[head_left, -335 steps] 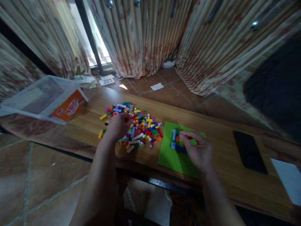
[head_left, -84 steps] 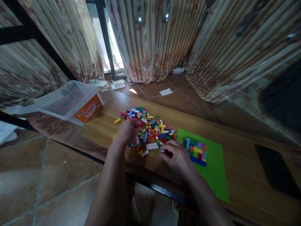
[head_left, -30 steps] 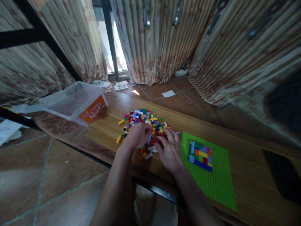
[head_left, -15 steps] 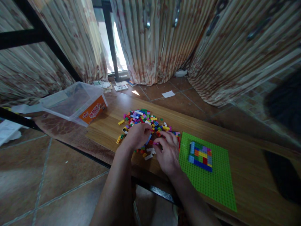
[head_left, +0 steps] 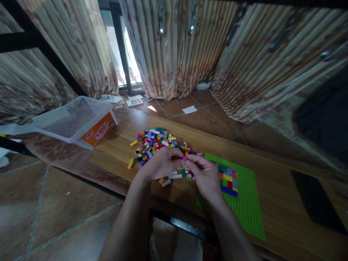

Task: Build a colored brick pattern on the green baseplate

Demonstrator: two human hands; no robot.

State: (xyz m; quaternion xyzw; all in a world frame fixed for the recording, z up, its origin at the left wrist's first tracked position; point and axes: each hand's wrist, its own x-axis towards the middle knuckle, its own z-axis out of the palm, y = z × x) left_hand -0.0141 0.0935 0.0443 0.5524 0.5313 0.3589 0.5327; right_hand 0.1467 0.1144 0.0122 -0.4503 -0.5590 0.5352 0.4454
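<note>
A small pink toy brick (head_left: pixel 184 158) is pinched between the fingertips of both hands, just above a pile of loose bricks. My left hand (head_left: pixel 162 162) closes on it from the left, its fingers curled. From the right, my right hand (head_left: pixel 206 174) grips the same brick with thumb and forefinger. The mixed-colour brick pile (head_left: pixel 154 139) spreads behind and beneath the hands. To the right lies a green baseplate (head_left: pixel 247 203) bearing a flat square of colourful bricks (head_left: pixel 228 180); my right hand and wrist hide part of both.
A clear plastic bin (head_left: pixel 73 119) with an orange label stands at the left end of the wooden bench (head_left: pixel 130 119). On the right end lies a dark flat object (head_left: pixel 317 199). Papers (head_left: pixel 189 109) and booklets (head_left: pixel 134 101) lie on the tiled floor before striped curtains (head_left: pixel 176 54).
Both hands have come together at the pink brick, the left moving right from over the pile. The view has shifted slightly to the right.
</note>
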